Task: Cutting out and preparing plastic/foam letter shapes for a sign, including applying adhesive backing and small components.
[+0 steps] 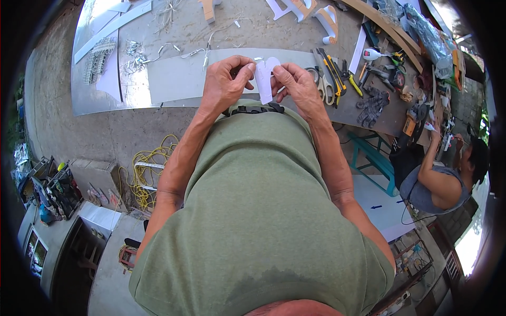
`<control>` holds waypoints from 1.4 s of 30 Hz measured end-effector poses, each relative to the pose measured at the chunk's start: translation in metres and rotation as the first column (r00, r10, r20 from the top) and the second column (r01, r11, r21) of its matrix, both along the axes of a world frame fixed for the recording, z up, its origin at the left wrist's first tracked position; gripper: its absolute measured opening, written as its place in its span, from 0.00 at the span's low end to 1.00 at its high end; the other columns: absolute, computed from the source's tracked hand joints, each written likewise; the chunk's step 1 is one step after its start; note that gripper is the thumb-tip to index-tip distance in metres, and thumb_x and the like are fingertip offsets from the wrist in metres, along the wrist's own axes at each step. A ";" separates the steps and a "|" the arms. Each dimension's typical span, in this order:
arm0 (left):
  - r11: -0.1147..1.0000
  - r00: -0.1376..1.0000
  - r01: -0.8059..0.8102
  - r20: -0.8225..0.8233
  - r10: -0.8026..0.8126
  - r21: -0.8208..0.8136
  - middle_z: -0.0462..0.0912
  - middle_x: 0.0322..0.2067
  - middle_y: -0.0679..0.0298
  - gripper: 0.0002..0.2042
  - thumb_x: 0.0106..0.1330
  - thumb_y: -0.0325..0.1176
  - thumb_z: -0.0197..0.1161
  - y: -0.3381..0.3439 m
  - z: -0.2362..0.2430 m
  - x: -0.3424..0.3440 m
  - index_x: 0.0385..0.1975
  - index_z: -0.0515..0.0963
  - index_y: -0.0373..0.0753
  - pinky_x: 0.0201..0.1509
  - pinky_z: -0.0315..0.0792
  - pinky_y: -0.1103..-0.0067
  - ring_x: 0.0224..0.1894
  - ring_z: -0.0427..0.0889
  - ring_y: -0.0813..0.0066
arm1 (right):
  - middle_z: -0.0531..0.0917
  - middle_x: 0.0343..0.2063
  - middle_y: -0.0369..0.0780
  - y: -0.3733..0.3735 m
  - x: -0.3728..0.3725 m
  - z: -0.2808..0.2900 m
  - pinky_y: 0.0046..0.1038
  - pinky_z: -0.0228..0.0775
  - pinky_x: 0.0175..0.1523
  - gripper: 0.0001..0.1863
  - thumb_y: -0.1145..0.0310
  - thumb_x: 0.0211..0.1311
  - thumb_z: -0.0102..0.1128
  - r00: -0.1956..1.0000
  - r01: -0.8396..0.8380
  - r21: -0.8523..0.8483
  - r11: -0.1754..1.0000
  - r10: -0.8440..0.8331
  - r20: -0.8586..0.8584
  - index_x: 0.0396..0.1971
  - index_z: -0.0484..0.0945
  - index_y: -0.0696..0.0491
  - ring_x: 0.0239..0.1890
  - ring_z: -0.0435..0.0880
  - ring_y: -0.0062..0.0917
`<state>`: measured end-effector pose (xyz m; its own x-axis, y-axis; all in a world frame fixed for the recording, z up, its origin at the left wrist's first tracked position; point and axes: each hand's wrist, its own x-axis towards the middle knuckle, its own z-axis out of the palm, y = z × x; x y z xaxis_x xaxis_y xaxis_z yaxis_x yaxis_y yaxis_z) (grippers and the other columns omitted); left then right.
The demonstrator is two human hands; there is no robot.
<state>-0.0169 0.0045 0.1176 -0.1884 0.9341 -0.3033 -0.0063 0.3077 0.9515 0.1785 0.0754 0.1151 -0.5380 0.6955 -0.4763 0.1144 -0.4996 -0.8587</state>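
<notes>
Both hands hold a small white cut-out piece [264,79] with a rounded top, just above the near edge of the workbench [184,31]. My left hand [225,80] pinches its left edge with thumb and fingers. My right hand [296,83] grips its right side. Beneath the piece lies a flat grey sheet [179,76] on the bench. My green shirt fills the lower part of the head view.
Scissors [322,79], yellow-handled cutters and pliers [342,76] and dark gloves [371,105] lie right of my hands. Wire scraps and metal clips [134,55] sit to the left. A seated person [443,179] works at the right. A yellow cable coil [150,174] lies on the floor.
</notes>
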 end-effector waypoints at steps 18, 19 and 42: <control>0.965 0.971 -0.238 0.028 0.236 0.109 0.85 0.29 0.62 0.09 0.72 0.29 0.62 0.008 -0.027 -0.005 0.41 0.84 0.28 0.31 0.82 0.80 0.27 0.86 0.77 | 0.80 0.25 0.32 -0.011 0.018 -0.014 0.20 0.69 0.32 0.08 0.71 0.72 0.58 0.987 -0.157 -0.031 0.987 0.158 0.032 0.41 0.83 0.58 0.26 0.76 0.13; 0.968 0.972 -0.233 0.037 0.231 0.095 0.85 0.29 0.62 0.09 0.72 0.29 0.62 0.008 -0.029 -0.006 0.41 0.84 0.28 0.31 0.82 0.80 0.27 0.86 0.77 | 0.81 0.27 0.32 -0.008 0.021 -0.009 0.20 0.70 0.34 0.09 0.72 0.72 0.57 0.977 -0.158 -0.048 0.986 0.164 0.136 0.44 0.83 0.58 0.27 0.77 0.14; 0.981 0.639 0.166 -0.769 -0.029 0.101 0.86 0.26 0.53 0.05 0.65 0.30 0.66 0.020 -0.106 -0.002 0.35 0.84 0.35 0.34 0.77 0.68 0.30 0.87 0.59 | 0.85 0.24 0.38 0.017 0.005 -0.094 0.21 0.72 0.21 0.15 0.62 0.71 0.60 0.863 -0.272 0.007 0.962 0.240 0.444 0.37 0.83 0.62 0.21 0.81 0.17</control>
<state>-0.0188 0.0246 0.0112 -0.1928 0.9801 0.0476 0.7616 0.1189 0.6370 0.1837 0.0920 0.0208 -0.4504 0.6006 -0.6606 0.6002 -0.3441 -0.7220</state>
